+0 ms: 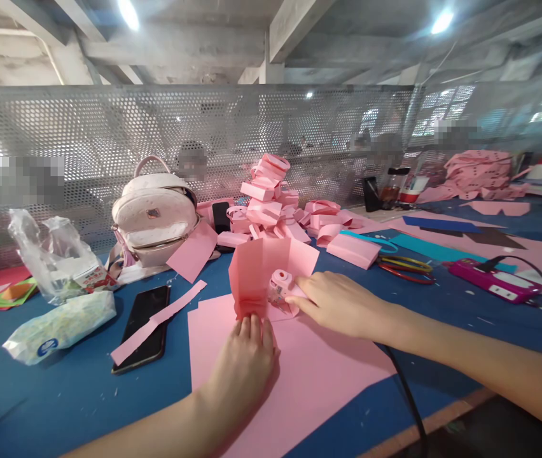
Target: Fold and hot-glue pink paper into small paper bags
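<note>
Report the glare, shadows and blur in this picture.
Head view: white ceiling lights glare; the perforated grey metal screen looks hazy, with pixelated patches over the background; soft shadow falls beside the left bare hand on flat pink paper sheets.

Matt, smooth paper here in the upright folded pink panel [248, 273], creased crisply, and in the broad flat pink sheets [294, 401] beneath! The small rounded pink-and-white tool [278, 283] looks like plastic. Dull finish on the blue tabletop [75, 401], glossy black screen on the flat rectangular phone [144, 308], crinkly shine off the clear plastic bag [37, 254], and perforated metal-looking grey partition [233, 111] behind!
</note>
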Demonstrator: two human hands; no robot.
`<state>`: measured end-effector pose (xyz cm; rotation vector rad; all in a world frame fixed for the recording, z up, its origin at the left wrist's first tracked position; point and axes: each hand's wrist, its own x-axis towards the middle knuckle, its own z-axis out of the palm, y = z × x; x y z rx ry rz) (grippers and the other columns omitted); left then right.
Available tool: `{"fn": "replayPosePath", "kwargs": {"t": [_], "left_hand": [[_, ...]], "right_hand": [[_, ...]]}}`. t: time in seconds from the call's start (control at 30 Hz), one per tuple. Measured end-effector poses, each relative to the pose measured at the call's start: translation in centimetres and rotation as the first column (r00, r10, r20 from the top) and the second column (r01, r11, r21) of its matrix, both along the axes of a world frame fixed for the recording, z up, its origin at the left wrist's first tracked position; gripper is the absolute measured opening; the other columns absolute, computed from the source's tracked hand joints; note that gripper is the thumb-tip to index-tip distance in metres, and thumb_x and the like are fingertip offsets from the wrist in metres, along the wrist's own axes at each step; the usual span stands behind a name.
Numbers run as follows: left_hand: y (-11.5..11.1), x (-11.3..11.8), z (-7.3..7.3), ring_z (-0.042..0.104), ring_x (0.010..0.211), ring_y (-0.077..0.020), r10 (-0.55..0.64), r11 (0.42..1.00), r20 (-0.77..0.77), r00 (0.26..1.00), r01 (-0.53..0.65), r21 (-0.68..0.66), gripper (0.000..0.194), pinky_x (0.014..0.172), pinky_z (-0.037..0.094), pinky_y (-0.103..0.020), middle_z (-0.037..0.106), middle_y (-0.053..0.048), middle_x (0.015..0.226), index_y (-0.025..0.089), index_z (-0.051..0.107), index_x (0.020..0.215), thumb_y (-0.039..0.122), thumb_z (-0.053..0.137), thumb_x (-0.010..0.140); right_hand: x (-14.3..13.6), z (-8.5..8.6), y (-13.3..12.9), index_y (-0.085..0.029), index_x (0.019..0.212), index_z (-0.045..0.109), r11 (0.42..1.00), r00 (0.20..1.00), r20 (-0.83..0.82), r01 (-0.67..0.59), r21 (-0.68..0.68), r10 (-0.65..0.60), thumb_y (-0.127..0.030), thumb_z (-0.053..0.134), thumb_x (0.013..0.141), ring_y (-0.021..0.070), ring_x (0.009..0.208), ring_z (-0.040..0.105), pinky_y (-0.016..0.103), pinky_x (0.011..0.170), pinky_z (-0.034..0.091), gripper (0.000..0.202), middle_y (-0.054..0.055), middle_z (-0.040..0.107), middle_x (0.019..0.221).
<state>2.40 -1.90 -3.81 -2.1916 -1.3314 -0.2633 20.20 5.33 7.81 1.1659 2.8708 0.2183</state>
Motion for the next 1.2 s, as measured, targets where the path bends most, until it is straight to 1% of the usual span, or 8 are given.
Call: {"fn": "replayPosePath", "kwargs": {"t": [0.17, 0.33, 0.5, 0.67, 0.83, 0.93, 1.07, 1.2], "left_hand": [[0.1, -0.1, -0.2, 0.074, 0.090, -0.0322, 0.000, 1.000, 0.002, 1.000, 0.000, 0.009, 0.038, 0.070, 0.063, -0.038, 0.075, -0.023, 0.099, -0.001, 0.070, 0.118, 0.023, 0.067, 0.088], [0.2, -0.2, -0.5, 0.074, 0.091, -0.0322, -0.007, 1.000, 0.003, 1.000, 0.007, 0.011, 0.037, 0.070, 0.062, -0.039, 0.075, -0.023, 0.100, -0.001, 0.070, 0.118, 0.022, 0.066, 0.089], [0.2, -0.1, -0.4, 0.073, 0.094, -0.0324, -0.003, 1.000, 0.006, 1.000, 0.004, -0.004, 0.037, 0.073, 0.062, -0.039, 0.074, -0.025, 0.102, -0.002, 0.068, 0.119, 0.021, 0.065, 0.090], [0.2, -0.2, -0.3, 0.073, 0.093, -0.0328, -0.012, 1.000, 0.003, 1.000, 0.012, -0.025, 0.035, 0.072, 0.061, -0.040, 0.073, -0.024, 0.100, -0.002, 0.066, 0.119, 0.020, 0.063, 0.092], [0.2, -0.2, -0.4, 0.073, 0.093, -0.0334, -0.013, 1.000, 0.010, 1.000, 0.013, -0.019, 0.036, 0.070, 0.062, -0.040, 0.073, -0.025, 0.102, -0.003, 0.066, 0.120, 0.021, 0.062, 0.092], [0.2, -0.1, -0.3, 0.074, 0.094, -0.0340, -0.013, 1.000, 0.015, 1.000, 0.013, -0.011, 0.038, 0.072, 0.062, -0.041, 0.073, -0.026, 0.103, -0.003, 0.067, 0.120, 0.021, 0.064, 0.091], [0.2, -0.2, -0.4, 0.074, 0.094, -0.0332, -0.007, 1.000, 0.019, 1.000, 0.008, -0.012, 0.038, 0.072, 0.062, -0.041, 0.073, -0.026, 0.104, -0.002, 0.067, 0.120, 0.022, 0.065, 0.091], [0.2, -0.3, -0.5, 0.073, 0.095, -0.0325, -0.007, 1.000, 0.016, 1.000, 0.008, -0.016, 0.039, 0.072, 0.062, -0.039, 0.073, -0.025, 0.104, -0.002, 0.066, 0.122, 0.023, 0.065, 0.092]], "right_hand": [[0.4, -0.3, 0.1, -0.018, 0.083, 0.074, 0.999, 1.000, 0.001, 0.018, 0.031, -0.018, -0.020, 0.042, 0.101, 0.0217, 0.069, 0.070, 0.031, 0.052, 0.016, 0.036, 0.008, 0.076, 0.078], [0.9, -0.6, 0.2, -0.017, 0.081, 0.072, 0.997, 0.999, -0.008, 0.037, 0.065, -0.037, -0.023, 0.042, 0.102, 0.0233, 0.070, 0.070, 0.030, 0.053, 0.018, 0.037, 0.009, 0.075, 0.076], [1.4, -0.9, 0.3, -0.017, 0.079, 0.070, 0.995, 0.999, -0.020, 0.037, 0.095, -0.035, -0.027, 0.041, 0.103, 0.0250, 0.068, 0.070, 0.031, 0.053, 0.020, 0.038, 0.009, 0.074, 0.073], [1.6, -0.8, 0.2, -0.018, 0.078, 0.070, 0.996, 0.999, -0.029, 0.037, 0.087, -0.034, -0.024, 0.043, 0.102, 0.0233, 0.068, 0.071, 0.031, 0.053, 0.020, 0.037, 0.008, 0.075, 0.075], [1.7, -0.8, 0.1, -0.017, 0.077, 0.070, 0.996, 0.999, -0.027, 0.049, 0.078, -0.047, -0.023, 0.044, 0.102, 0.0214, 0.067, 0.070, 0.030, 0.053, 0.021, 0.037, 0.008, 0.075, 0.075], [1.7, -0.7, 0.0, -0.018, 0.080, 0.073, 0.995, 0.998, -0.007, 0.056, 0.080, -0.055, -0.023, 0.044, 0.103, 0.0223, 0.068, 0.070, 0.030, 0.053, 0.020, 0.037, 0.008, 0.077, 0.077], [1.5, -0.4, -0.1, -0.018, 0.082, 0.075, 0.993, 0.995, 0.013, 0.095, 0.066, -0.096, -0.024, 0.044, 0.103, 0.0237, 0.070, 0.071, 0.030, 0.054, 0.021, 0.038, 0.010, 0.077, 0.077], [1.5, -0.3, 0.0, -0.016, 0.077, 0.073, 0.989, 0.989, -0.020, 0.144, 0.036, -0.144, -0.029, 0.045, 0.103, 0.0240, 0.067, 0.070, 0.029, 0.054, 0.024, 0.041, 0.011, 0.076, 0.076]]}}
